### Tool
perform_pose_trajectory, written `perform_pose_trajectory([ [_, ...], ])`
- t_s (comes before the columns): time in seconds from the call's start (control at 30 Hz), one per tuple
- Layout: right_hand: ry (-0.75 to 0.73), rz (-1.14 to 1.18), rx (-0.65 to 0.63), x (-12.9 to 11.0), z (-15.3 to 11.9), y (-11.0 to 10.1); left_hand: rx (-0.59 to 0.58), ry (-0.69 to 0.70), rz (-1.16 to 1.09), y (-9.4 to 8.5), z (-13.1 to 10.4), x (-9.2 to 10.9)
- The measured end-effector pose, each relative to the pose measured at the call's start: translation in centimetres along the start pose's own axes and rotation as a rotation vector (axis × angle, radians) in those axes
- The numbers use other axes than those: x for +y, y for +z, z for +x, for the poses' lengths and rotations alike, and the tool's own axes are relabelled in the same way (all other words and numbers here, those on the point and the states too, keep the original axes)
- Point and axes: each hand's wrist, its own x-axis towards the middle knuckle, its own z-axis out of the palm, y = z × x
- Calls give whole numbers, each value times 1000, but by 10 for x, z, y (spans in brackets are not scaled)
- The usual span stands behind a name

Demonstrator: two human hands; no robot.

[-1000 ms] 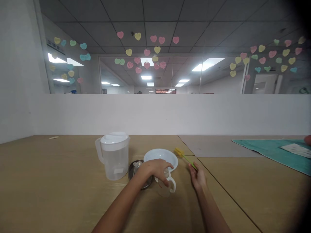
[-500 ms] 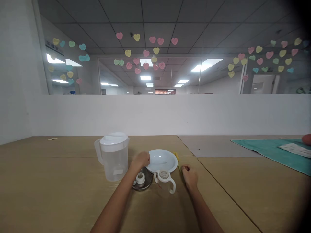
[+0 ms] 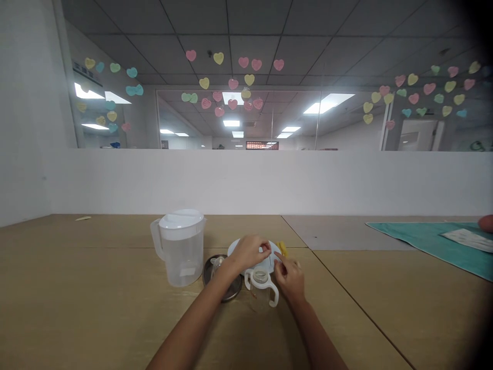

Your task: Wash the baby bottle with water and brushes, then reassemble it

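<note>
My left hand [image 3: 251, 253] is over the white bowl [image 3: 232, 247], thumb and fingers pinched together. A thin dark line shows beside its fingertips, too small to name. My right hand [image 3: 290, 277] is close by at the bowl's right edge, index finger pointing left and the other fingers curled; anything inside them is hidden. In front of the bowl stands a clear baby bottle [image 3: 261, 293] with a white two-handled collar and no top on. A round metal tray [image 3: 233, 291] sits to the left, holding a bottle teat, partly hidden by my left forearm.
A lidded plastic jug [image 3: 183, 252] stands at the left. Something yellow [image 3: 283, 248] lies just beyond my right hand. Farther right, a green cloth [image 3: 416, 231] carries a white packet [image 3: 468, 239], with part of another person's hand [image 3: 486, 223] at the edge.
My left hand has moved right across the bowl, and my right hand has moved left and up, so the two are now close together. The bottle and jug have stayed put.
</note>
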Motion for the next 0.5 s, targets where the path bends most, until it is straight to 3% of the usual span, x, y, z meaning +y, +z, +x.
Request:
perform_pose_trajectory([
  [0.2,-174,-111,4,-4,0,-1,-59,107,-296,25,2,-6],
  [0.5,-243,-149,52,-11,3,0,-102,69,-331,39,4,-7],
])
